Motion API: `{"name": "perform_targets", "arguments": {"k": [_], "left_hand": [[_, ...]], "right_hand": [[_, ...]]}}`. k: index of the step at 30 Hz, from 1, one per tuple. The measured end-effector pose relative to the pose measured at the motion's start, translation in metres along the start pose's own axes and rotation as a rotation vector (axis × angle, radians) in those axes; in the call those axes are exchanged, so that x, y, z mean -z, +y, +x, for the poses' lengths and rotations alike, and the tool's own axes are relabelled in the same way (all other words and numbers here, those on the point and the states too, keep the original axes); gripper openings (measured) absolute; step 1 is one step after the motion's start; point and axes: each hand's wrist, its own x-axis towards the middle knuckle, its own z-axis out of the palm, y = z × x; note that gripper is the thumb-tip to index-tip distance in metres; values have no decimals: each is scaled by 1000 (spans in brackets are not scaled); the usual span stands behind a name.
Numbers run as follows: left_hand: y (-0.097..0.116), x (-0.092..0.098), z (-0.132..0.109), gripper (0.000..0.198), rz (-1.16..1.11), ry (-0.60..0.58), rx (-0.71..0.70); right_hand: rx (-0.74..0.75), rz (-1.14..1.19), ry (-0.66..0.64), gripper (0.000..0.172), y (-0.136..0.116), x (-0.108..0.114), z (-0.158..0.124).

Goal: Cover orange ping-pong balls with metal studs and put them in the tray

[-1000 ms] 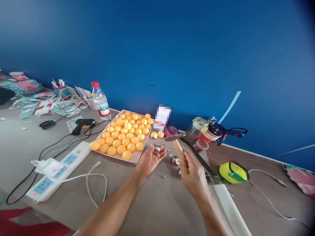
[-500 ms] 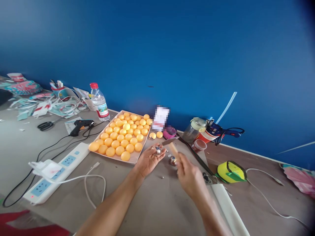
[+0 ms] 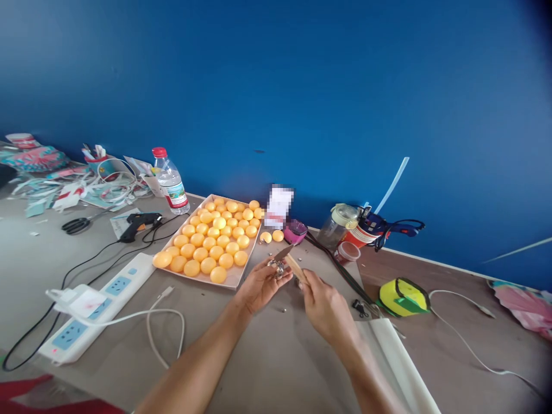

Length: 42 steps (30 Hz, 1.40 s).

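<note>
Silvery ball (image 3: 279, 269) rests in the curled fingers of our left hand (image 3: 257, 288), above the gray tabletop (image 3: 267, 356), as seen from our head camera. We hold it loosely, palm turned up, the ball partly hidden. Our right hand (image 3: 325, 300) is wrapped around the wooden handle of a hammer (image 3: 295, 267), its dark metal head right over the ball; whether the two touch, we cannot tell. Just left of our hands, a shallow tray (image 3: 236, 281) holds many orange balls (image 3: 209, 244), with two more lying outside its right edge, near a purple item (image 3: 295, 232). Beyond the tray's left side stands a red-capped bottle (image 3: 171, 183); a black glue gun (image 3: 137, 225) and scissors (image 3: 76, 225) lie farther left, and a white power strip (image 3: 137, 282) stretches toward us. On our right, we see a clear jar (image 3: 336, 227) and, nearer, a yellow-green pouch (image 3: 399, 296). A small bead (image 3: 283, 310) lies between our forearms.
</note>
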Motion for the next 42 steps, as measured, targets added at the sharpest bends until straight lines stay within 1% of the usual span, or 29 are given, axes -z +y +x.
{"name": "perform_targets", "arguments": {"k": [3,4,6,9,12,14,15,18,20,22,24,25,26,27,29,30,31,33,35,36,37,39,41,42], "left_hand": [[-1,-7,-2,28,45,41,12],[-1,-9,-2,31,63,67,7],[-2,-12,-1,34,88,113,-15],[-4,-10,3,29,97,147,-60],[-3,-6,6,25,97,191,-78],[-3,-3,6,24,99,191,-74],[-3,-2,6,24,105,178,-72],[-5,-2,6,25,122,146,-51],[-7,-2,5,26,119,137,-36],[-8,-1,5,30,120,132,-40],[-8,1,6,35,148,150,-58],[-8,2,6,35,176,161,-65],[-8,3,6,35,217,166,-72],[-9,4,6,34,272,165,-78],[-10,4,6,31,406,161,-95],[-10,3,6,29,466,161,-108],[-11,1,5,29,514,165,-118],[-12,-1,5,32,582,195,-126],[-11,-2,5,38,648,261,-127],[-11,-2,5,39,698,304,-133],[-10,-1,5,38,752,336,-141],[-10,1,6,34,842,357,-165],[-10,2,6,32,876,337,-196],[-11,3,6,32,867,325,-211]], "right_hand": [[-12,40,79,29,7,2,4],[-14,53,88,29,10,3,4],[2,85,62,28,13,7,3],[52,138,27,26,9,11,-2],[106,167,91,27,2,12,-7],[139,162,137,29,0,9,-7],[141,139,137,29,0,6,-6],[63,8,62,28,6,-2,0],[20,-50,54,28,12,-2,4],[23,-27,153,30,15,2,5],[60,50,262,32,14,8,3],[80,85,274,32,13,10,2],[99,104,247,32,11,10,1],[110,99,187,31,10,10,0],[84,32,54,28,8,8,0],[59,-7,19,28,8,7,0],[38,-32,17,28,8,6,1],[31,-13,93,29,10,7,0],[70,55,187,31,10,10,-1],[88,80,203,32,9,11,-2],[99,86,189,31,8,10,-2],[85,38,94,29,5,7,-1],[37,-35,14,27,4,3,1],[18,-55,16,27,5,1,2]]}}
